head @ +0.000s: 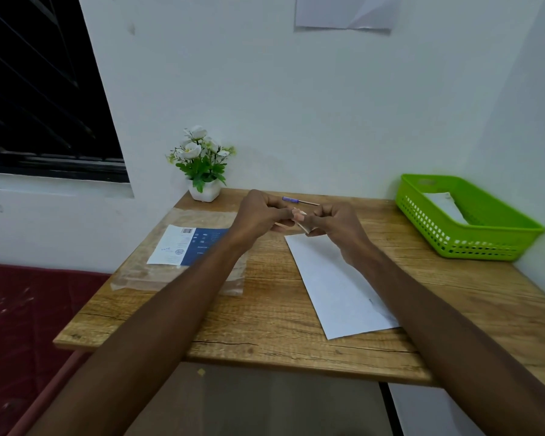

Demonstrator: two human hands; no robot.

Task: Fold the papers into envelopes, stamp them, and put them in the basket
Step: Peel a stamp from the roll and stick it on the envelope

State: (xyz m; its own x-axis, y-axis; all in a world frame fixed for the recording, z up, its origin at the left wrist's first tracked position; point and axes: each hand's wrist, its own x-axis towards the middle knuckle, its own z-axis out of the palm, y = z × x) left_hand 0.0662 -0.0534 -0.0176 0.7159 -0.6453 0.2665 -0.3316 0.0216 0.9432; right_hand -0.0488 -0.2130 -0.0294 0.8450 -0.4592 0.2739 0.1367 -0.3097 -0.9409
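A white folded paper envelope [337,284] lies flat on the wooden table [265,325], slanting from the middle toward the front right. Above its far end, my left hand [258,215] and my right hand [334,228] meet, both with curled fingers pinching a small pale item [298,215] between them; it is too small to identify, perhaps a stamp or sticker. The green plastic basket [472,237] stands at the table's back right with a white folded paper [447,206] inside.
A clear plastic packet with a blue and white label [186,247] lies on the table's left part. A white pot of artificial flowers [203,171] stands at the back left. A purple pen [298,201] lies by the wall behind my hands. A dark red mattress [22,325] lies left of the table.
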